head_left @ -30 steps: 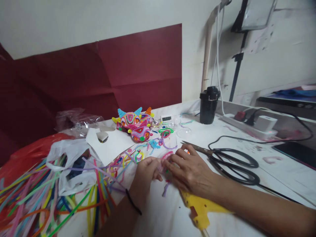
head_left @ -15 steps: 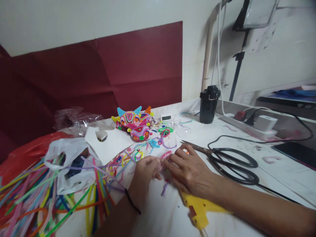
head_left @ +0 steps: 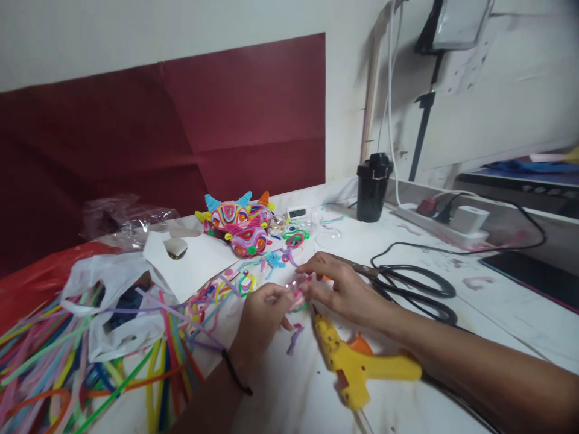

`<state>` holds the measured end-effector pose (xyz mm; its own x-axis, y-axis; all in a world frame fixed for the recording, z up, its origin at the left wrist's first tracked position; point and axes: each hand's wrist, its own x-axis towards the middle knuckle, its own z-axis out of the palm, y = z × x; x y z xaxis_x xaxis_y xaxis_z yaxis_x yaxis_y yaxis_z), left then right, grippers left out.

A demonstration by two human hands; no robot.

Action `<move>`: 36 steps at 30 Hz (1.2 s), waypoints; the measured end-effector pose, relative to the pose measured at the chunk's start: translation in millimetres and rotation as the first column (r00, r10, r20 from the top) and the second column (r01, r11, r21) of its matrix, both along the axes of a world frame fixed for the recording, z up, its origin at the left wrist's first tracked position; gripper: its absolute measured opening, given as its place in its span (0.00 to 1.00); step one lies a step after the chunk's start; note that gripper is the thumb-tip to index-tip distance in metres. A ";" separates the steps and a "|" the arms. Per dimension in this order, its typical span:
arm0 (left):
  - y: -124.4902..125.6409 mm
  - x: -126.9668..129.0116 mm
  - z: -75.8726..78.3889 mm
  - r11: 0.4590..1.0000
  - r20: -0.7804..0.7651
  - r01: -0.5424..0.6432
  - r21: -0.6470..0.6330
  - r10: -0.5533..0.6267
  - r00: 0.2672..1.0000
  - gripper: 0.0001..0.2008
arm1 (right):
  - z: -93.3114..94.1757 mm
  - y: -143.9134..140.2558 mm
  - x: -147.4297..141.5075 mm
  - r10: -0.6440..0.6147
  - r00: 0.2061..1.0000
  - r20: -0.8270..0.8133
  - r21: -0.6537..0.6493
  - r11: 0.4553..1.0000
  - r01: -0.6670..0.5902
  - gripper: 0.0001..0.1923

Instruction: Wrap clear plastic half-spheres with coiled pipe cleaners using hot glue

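Observation:
In the middle of the head view, my left hand (head_left: pixel 262 316) pinches the left side of a small clear plastic piece with pink fuzzy strips on it (head_left: pixel 297 294). The curved fingers of my right hand (head_left: pixel 337 286) grip its right side, covering part of it. Its full shape is hidden. Below my right hand lies a yellow hot glue gun (head_left: pixel 384 366) on its side, nozzle pointing away. A short purple pipe cleaner scrap (head_left: pixel 295 339) rests below the piece. Large black-handled scissors (head_left: pixel 418 280) lie beyond my right forearm.
Many colored pipe cleaners (head_left: pixel 45 361) and a white plastic bag (head_left: pixel 84 280) spread at left. Behind are colorful animal-head crafts (head_left: pixel 248 240), a small digital display (head_left: pixel 297 213) and a black cup (head_left: pixel 373 193). At right are a power strip (head_left: pixel 409 212) and a phone (head_left: pixel 534 274).
My right hand has shifted up and raised its fingers, showing more of the pink piece. The glue gun is more fully in view, and the camera view has turned slightly right.

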<state>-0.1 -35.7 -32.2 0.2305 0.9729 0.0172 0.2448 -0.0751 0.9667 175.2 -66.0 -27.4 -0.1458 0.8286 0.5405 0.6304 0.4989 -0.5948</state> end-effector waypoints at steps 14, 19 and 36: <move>0.0 -1.6 -6.0 0.981 -0.031 0.094 0.167 -0.090 0.995 0.05 | 3.5 2.9 3.2 0.039 0.977 0.210 -0.043 0.999 -0.031 0.02; 1.8 -1.9 -6.7 0.973 -0.055 0.115 0.202 -0.106 0.993 0.05 | 5.5 0.4 1.6 0.035 0.959 0.283 -0.061 0.998 -0.019 0.02; -1.2 -1.5 -2.3 0.984 -0.016 0.175 0.034 -0.175 0.984 0.09 | -2.8 6.0 13.2 0.096 0.993 0.070 -0.098 0.991 -0.089 0.03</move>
<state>-1.7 -37.0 -34.6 0.3976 0.9164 0.0462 0.2371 -0.1513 0.9596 188.4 -59.9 -30.2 -0.2610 0.8565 0.4454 0.6284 0.5009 -0.5951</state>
